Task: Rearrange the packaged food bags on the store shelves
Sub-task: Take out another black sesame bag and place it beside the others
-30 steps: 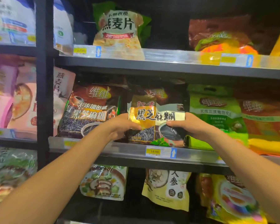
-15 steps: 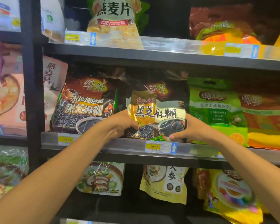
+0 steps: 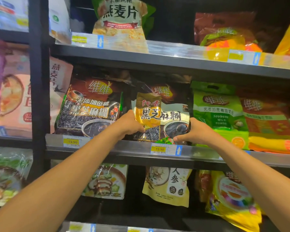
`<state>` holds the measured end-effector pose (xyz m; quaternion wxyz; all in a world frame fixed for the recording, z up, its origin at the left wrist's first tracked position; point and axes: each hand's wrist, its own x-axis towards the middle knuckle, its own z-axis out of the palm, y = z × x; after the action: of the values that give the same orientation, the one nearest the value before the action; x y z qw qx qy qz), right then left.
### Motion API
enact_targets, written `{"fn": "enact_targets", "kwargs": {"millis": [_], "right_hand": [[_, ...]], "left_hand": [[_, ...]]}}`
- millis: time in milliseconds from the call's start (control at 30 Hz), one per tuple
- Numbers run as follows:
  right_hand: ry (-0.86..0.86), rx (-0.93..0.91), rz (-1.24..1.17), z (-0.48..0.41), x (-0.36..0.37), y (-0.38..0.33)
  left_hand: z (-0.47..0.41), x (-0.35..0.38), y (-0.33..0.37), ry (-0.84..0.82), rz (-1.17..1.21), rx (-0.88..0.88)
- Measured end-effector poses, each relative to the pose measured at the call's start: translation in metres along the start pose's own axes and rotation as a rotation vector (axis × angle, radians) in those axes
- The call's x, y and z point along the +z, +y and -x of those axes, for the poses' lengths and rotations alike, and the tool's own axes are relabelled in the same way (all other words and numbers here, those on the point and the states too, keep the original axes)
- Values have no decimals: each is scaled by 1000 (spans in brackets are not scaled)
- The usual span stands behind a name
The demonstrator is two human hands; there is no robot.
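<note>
Here both hands clamp one bag between them: the left hand (image 3: 130,125) curls round the lower left edge of the gold-and-black sesame bag (image 3: 161,114), and the right hand (image 3: 193,133) pinches its lower right corner, thumb in front and the other fingers hidden behind the pack. Both hands are closed on the bag, neither nearer than the other, so the hold is a balanced one, low on the pack.

The bag stands upright on the middle shelf (image 3: 124,146), its long axis running straight up from the grip, and most of it rises above the hands. Its bottom edge looks to rest at or just behind the shelf lip, right above the price tag (image 3: 164,149); whether it bears its full weight there I cannot tell.

To the left of the grip, just beside the left knuckles, stands the dark sesame bag (image 3: 90,108), and the held bag's left edge seems to touch or overlap it. To the right of the grip, touching or nearly so, stands the green soybean milk bag (image 3: 216,113). Another dark pack shows directly behind the held one.

So side room is tight on both flanks. Above the top of the bag there is only a narrow dark gap under the upper shelf (image 3: 157,59). Open room lies toward the person, out over the lip. Judging from this, any move probably goes forward and out, or straight back to seat the bag in line.
</note>
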<state>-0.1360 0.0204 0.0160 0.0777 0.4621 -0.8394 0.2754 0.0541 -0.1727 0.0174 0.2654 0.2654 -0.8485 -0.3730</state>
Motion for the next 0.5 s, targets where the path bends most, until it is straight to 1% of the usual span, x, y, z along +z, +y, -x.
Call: {"fn": "enact_targets", "kwargs": {"millis": [133,333,433,500], "right_hand": [[-12,-17,9,17,-5,-13],[-3,9,11,32,-4,-15],[44,91,10,32,1,-8],[106,126,35,36,4,-6]], "left_hand": [[10,0,-1,65,-123,12],[16,-3,-4,98,-163,58],[34,-8,4,122,-150,95],[55,-7,9,173,-134,174]]}}
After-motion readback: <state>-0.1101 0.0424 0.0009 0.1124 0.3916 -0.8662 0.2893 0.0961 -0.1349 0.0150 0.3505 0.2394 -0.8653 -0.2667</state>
